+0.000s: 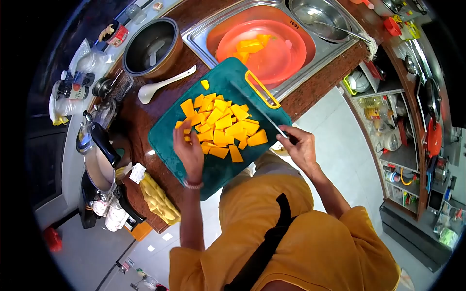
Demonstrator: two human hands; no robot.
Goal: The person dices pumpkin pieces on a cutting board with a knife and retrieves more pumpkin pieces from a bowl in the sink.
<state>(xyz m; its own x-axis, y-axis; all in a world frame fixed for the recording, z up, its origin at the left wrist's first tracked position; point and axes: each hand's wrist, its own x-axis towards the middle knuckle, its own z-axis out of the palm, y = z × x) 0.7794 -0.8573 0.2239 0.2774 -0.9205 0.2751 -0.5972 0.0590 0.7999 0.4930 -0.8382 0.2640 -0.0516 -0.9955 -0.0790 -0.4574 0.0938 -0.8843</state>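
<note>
Many orange chunks (222, 121) lie heaped on a green cutting board (174, 162), which rests at the counter's edge beside the sink. My right hand (302, 148) is closed around the handle of a knife (264, 115), whose blade points up and left over the board's right part. At the left side of the pile, my left hand (188, 149) touches the chunks with its fingers apart; whether a piece is held between them is hidden. One small chunk (205, 85) sits apart near the board's upper edge.
Past the board, a red basin (291, 53) with orange pieces fills the sink (200, 40). A dark pot (141, 53) and a white spoon (150, 91) stand upper left. A pan (98, 167) and a yellow packet (158, 196) lie left.
</note>
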